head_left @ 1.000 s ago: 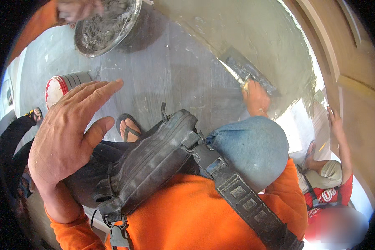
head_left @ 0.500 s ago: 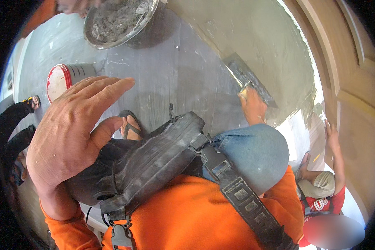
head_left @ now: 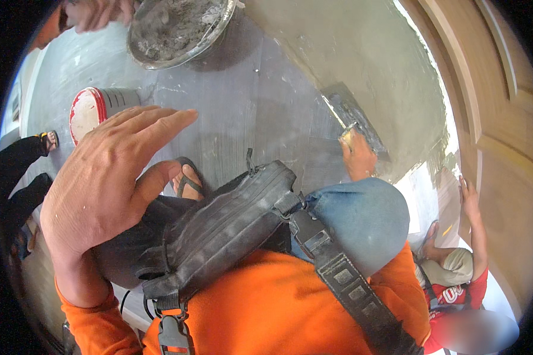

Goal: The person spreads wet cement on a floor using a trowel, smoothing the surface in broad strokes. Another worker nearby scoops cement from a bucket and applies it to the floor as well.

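Note:
My left hand is raised flat in front of me, fingers together, holding nothing. My right hand reaches past a blue cloth bulge and grips the handle of a steel trowel. The blade lies flat against the wet grey plaster on the wall. A black strapped pouch hangs across my orange shirt. My sandalled foot shows just under the left hand.
At the top, another person's hand holds a round metal pan of grey mortar. A red-rimmed white bucket stands on the grey floor. A person in a red shirt crouches at lower right, one hand on the wall. Someone's dark-clad legs are at left.
The trowel and my right hand have slid slightly down the wall. The fingers of my left hand have closed together. The mortar pan has shifted right in the view.

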Motion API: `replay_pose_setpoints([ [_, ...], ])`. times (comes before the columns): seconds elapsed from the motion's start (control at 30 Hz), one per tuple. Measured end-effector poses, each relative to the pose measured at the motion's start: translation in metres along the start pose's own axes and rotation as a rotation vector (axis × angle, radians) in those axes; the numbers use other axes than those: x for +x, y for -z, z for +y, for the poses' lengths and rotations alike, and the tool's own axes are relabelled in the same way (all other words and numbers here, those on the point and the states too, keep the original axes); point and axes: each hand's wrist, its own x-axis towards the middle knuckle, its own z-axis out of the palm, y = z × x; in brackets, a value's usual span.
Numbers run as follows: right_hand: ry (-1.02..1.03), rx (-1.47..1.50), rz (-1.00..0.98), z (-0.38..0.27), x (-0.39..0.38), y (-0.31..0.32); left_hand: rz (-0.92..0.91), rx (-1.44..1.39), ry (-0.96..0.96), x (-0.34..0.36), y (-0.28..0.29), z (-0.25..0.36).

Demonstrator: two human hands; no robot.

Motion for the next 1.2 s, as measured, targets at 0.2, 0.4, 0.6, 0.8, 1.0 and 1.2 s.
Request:
replay_pose_setpoints([
  [0.2, 0.021, 0.024, -0.001, -0.029, 0.016, -0.003, 0.003, 0.006, -0.001, -0.002, 0.0, -0.001],
  [0.4, 0.065, 0.013, 0.041, -0.038, 0.031, -0.016, -0.007, 0.011, -0.004, 0.0, 0.001, 0.002],
  [0.6, 0.08, 0.033, 0.039, -0.043, 0.035, -0.015, -0.001, 0.038, -0.006, 0.0, 0.002, 0.002],
  [0.8, 0.071, 0.039, 0.031, -0.058, 0.046, -0.015, 0.002, 0.021, -0.007, -0.001, 0.003, 0.005],
  [1.0, 0.07, 0.071, 0.033, -0.057, 0.044, -0.016, 0.001, 0.031, -0.006, -0.004, 0.002, 0.003],
  [1.2, 0.03, 0.077, -0.004, -0.054, 0.045, -0.014, 0.043, -0.005, 0.025, -0.01, 0.003, 0.003],
])
